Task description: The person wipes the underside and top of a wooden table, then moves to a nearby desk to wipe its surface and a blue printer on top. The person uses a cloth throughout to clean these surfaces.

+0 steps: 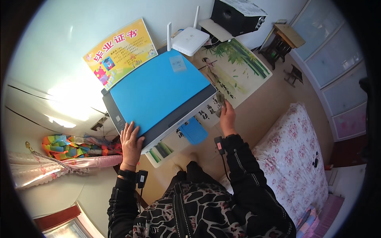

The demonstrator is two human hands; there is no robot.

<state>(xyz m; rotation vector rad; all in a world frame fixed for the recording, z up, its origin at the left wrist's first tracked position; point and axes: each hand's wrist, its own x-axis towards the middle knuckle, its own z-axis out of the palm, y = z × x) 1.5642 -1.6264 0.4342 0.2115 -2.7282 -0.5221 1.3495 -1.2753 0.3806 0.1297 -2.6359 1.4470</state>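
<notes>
A flat printer with a bright blue lid and a dark grey body stands on a table. My left hand rests flat on its near left corner, fingers spread over the blue lid and the dark front edge. My right hand is at the printer's right end, closed on a crumpled grey cloth that touches the table beside the printer. A small blue tray flap sticks out below the printer's front. Both wrists wear a black band with a small device.
A white router with two antennas sits behind the printer. A yellow certificate poster leans on the wall. A bamboo-print table cover, a black box, a wooden stool and a floral bed surround me.
</notes>
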